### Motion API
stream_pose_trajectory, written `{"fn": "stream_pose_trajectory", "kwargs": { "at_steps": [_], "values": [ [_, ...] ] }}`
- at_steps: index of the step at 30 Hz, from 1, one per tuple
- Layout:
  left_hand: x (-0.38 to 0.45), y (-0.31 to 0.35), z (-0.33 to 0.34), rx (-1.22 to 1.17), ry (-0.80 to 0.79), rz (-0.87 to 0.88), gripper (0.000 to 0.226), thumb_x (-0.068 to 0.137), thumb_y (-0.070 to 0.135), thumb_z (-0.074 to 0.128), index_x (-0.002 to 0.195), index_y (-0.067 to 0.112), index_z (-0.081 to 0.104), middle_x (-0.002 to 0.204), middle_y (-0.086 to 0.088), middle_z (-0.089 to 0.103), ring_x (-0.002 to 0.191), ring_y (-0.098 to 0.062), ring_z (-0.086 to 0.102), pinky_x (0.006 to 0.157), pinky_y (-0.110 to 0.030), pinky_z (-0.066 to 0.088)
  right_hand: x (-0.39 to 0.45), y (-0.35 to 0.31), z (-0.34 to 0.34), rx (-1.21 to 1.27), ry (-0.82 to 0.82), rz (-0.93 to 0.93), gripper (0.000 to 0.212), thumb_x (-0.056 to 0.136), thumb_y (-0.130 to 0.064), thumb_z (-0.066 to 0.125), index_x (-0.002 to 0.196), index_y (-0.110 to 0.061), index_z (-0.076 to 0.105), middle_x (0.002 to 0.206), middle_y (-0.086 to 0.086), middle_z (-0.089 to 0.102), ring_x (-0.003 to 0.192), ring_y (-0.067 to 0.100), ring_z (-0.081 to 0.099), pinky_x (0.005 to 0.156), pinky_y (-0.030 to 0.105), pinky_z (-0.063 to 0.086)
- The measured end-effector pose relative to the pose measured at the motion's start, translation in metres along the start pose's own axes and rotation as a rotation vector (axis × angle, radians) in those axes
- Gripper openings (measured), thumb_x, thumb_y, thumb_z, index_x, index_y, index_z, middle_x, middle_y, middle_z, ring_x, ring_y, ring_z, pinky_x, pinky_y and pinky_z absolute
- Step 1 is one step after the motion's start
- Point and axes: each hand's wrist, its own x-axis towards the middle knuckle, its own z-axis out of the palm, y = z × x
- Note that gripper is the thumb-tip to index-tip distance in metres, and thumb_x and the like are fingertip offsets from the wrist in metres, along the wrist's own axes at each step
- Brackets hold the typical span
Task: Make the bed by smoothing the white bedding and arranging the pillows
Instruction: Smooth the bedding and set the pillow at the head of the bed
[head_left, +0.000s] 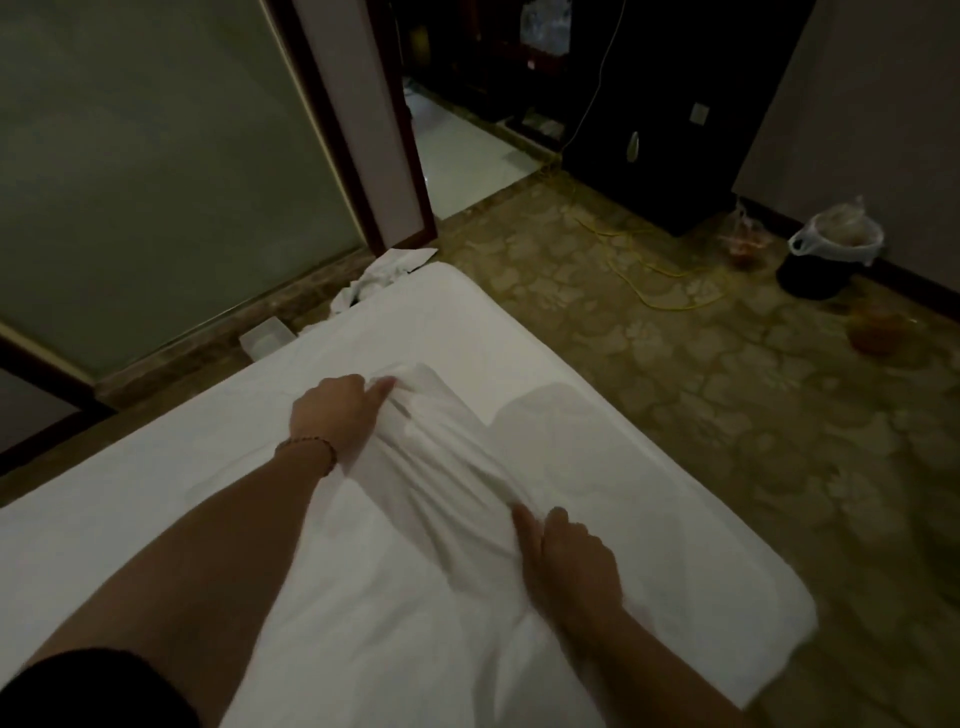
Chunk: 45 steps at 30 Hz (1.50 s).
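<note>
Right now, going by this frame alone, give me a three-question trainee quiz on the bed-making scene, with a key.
1. True or false: both hands are on the white bedding.
2. What is the left hand doing? A) pinching a bunched fold of bedding B) lifting a pillow C) resting flat on the carpet
3. Fill in: the lined waste bin stands on the patterned floor to the ____ of the bed, by the wall.

Key
1. True: the right hand grips the near end of the same ridge of cloth.
2. A
3. right
</note>
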Motion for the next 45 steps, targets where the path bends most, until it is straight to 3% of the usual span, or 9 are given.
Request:
{"fn": "stream_pose_trajectory", "kwargs": {
  "at_steps": [5,11,17,20,23,27,33,39,45],
  "values": [
    [0.024,-0.014,-0.021,-0.024,0.185,0.029,0.060,0.100,0.059,0.025,0.069,0.018,0.055,0.076,-0.007,0.063,0.072,-0.027,0.058,0.070,-0.037,0.050,0.025,0.004,-0.024,-0.019,0.135,-0.197,0.062,0.093,-0.068,0.002,0.095,-0.026,0.048,0.086,0.002,0.061,0.083,0.025,0.060,0.080,0.038,0.047],
    [0.018,0.028,0.032,-0.121,0.103,0.012,0.043,0.100,0.059,0.034,0.100,0.020,0.053,0.102,-0.007,0.061,0.096,-0.031,0.056,0.082,-0.045,0.046,0.053,0.037,0.006,-0.098,0.102,-0.052,0.088,0.074,-0.078,-0.024,0.092,-0.025,0.045,0.081,0.001,0.062,0.076,0.024,0.064,0.072,0.037,0.052],
    [-0.007,0.035,0.042,-0.112,0.077,0.188,0.054,0.101,0.053,0.035,0.151,0.032,0.031,0.156,0.001,0.034,0.141,-0.029,0.029,0.108,-0.052,0.031,0.031,0.001,-0.001,-0.116,0.228,0.112,0.055,0.101,-0.055,0.018,0.122,-0.018,0.053,0.125,0.011,0.055,0.113,0.029,0.049,0.094,0.043,0.042],
    [-0.018,0.031,0.044,-0.003,-0.008,0.183,0.057,0.102,0.055,0.022,0.156,0.041,0.015,0.166,0.007,0.012,0.151,-0.028,0.004,0.117,-0.059,0.011,-0.020,-0.054,0.010,-0.058,0.477,-0.150,0.059,0.098,-0.052,0.028,0.141,-0.017,0.050,0.143,0.019,0.048,0.133,0.040,0.043,0.106,0.052,0.039],
    [-0.026,0.040,0.037,0.018,-0.022,0.301,0.055,0.102,0.055,0.010,0.156,0.044,0.007,0.166,0.011,-0.001,0.152,-0.025,-0.008,0.117,-0.061,-0.001,-0.057,-0.070,0.049,-0.054,0.281,-0.287,0.069,0.097,-0.064,0.030,0.154,-0.024,0.032,0.163,0.017,0.016,0.148,0.042,0.019,0.117,0.055,0.017],
    [-0.048,0.022,0.050,0.158,-0.075,0.523,0.061,0.096,0.063,-0.001,0.155,0.047,0.001,0.166,0.013,-0.007,0.152,-0.021,-0.013,0.118,-0.058,-0.006,-0.051,-0.032,0.073,-0.137,0.224,-0.181,0.077,0.093,-0.071,0.039,0.153,-0.023,0.036,0.159,0.021,0.025,0.142,0.046,0.031,0.116,0.055,0.021],
    [-0.046,-0.005,0.069,0.210,-0.106,0.304,0.059,0.097,0.062,-0.005,0.152,0.045,-0.018,0.163,0.011,-0.022,0.151,-0.025,-0.019,0.119,-0.060,-0.006,-0.053,0.019,0.074,-0.161,0.103,0.043,0.089,0.088,-0.083,0.021,0.157,-0.027,0.017,0.161,0.018,0.022,0.147,0.038,0.024,0.116,0.054,0.005],
    [-0.040,-0.021,0.061,0.157,-0.099,0.160,0.061,0.098,0.060,0.001,0.156,0.041,-0.008,0.167,0.004,-0.006,0.152,-0.033,-0.006,0.119,-0.061,0.001,-0.078,0.095,0.029,-0.089,-0.145,0.542,0.110,0.066,-0.085,-0.017,0.158,-0.026,-0.007,0.166,0.007,-0.009,0.151,0.033,-0.005,0.118,0.060,-0.003],
    [-0.054,0.020,0.047,0.033,-0.023,0.240,0.057,0.102,0.055,0.009,0.157,0.040,0.007,0.167,0.003,0.004,0.153,-0.029,-0.002,0.117,-0.061,0.003,-0.060,0.000,0.025,-0.116,0.081,0.010,0.076,0.094,-0.068,0.005,0.157,-0.026,-0.008,0.163,0.007,-0.022,0.150,0.032,-0.016,0.119,0.057,-0.007]
  ]
}}
